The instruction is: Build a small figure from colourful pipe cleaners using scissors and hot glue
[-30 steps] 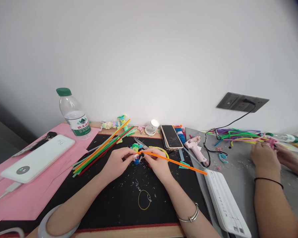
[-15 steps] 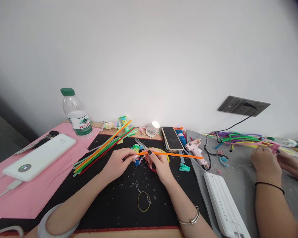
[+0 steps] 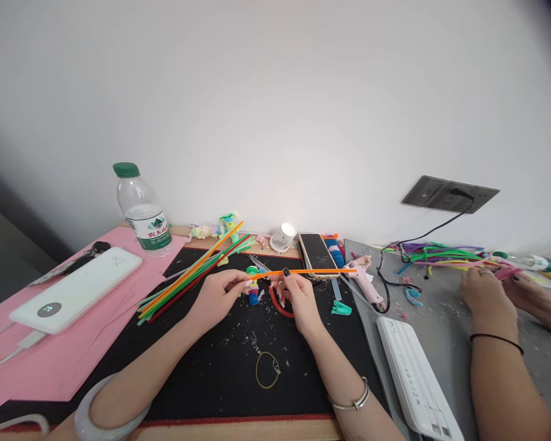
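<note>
From my camera I see a black flat mat with red edging (image 3: 220, 392) on the wooden counter (image 3: 239, 430), and I take this mat as my reference. Above its middle is the thin orange fuzzy stem (image 3: 321, 271), held nearly level by both hands. My left hand (image 3: 218, 297) has thumb and fingers closed together, pinching this stem near its left end. My right hand (image 3: 300, 303) pinches it further along, the dark-nailed thumb lying upon it; the free end points to the right side of the mat. The lower right fingers curl near a red curved fuzzy stem (image 3: 278, 304), but I cannot tell whether they grip it.

Between the hands, over the mat, there is a small blue and green fuzzy piece (image 3: 253, 297); its support is unclear to me. On the mat's left part lies a loose bundle of green, orange and red fuzzy stems (image 3: 188, 278). Near the mat's front rests a thin yellowish loop (image 3: 267, 370). Just beyond the far edge stands a white paper cup (image 3: 283, 239). To the right of the mat is a pale pink glue gun (image 3: 365, 283), and farther right a co-worker's hand (image 3: 489, 300).
</note>
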The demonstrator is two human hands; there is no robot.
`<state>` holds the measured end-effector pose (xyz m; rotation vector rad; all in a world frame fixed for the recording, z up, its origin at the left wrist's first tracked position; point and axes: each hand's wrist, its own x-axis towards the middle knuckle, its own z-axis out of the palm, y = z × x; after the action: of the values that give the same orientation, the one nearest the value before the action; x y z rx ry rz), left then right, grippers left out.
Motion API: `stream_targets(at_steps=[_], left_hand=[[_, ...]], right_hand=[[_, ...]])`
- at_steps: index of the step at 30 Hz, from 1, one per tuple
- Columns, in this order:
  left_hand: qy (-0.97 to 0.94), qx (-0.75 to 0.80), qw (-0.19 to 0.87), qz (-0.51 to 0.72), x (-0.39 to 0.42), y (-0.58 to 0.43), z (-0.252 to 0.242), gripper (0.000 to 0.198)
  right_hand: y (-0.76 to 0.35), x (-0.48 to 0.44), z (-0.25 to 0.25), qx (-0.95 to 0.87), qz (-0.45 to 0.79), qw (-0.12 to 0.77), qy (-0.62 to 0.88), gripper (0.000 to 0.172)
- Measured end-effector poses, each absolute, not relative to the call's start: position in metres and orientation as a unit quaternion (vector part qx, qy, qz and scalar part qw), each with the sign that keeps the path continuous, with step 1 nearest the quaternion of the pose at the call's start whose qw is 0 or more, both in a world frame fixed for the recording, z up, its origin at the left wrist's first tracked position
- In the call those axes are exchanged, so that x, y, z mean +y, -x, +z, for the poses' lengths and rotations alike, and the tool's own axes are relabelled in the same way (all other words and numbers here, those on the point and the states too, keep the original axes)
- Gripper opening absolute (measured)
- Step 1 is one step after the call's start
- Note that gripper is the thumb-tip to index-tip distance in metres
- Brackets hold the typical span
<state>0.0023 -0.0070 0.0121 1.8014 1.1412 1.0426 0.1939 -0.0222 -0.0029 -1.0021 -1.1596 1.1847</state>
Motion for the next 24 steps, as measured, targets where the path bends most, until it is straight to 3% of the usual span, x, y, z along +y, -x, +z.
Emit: stream_targets(at_steps=[12, 20, 24], left_hand=[[-0.646, 0.508, 0.349, 0.45, -0.0007, 0.0024, 0.0056, 0.022], [-0.639, 0.516, 0.348, 0.452, -0.0009, 0.0034, 0.0065, 0.024], [-0.639, 0.518, 0.343, 0.453, -0.0009, 0.0028, 0.0071, 0.024]], right_hand=[[-0.1986, -0.0211, 0.0009, -0.465, 0.491, 0.591, 0.44, 0.027], [-0.1979, -0.0217, 0.0013, -0.497, 0.477, 0.559, 0.461, 0.04], [-0.197, -0.0212, 0.001, -0.511, 0.482, 0.532, 0.472, 0.031]])
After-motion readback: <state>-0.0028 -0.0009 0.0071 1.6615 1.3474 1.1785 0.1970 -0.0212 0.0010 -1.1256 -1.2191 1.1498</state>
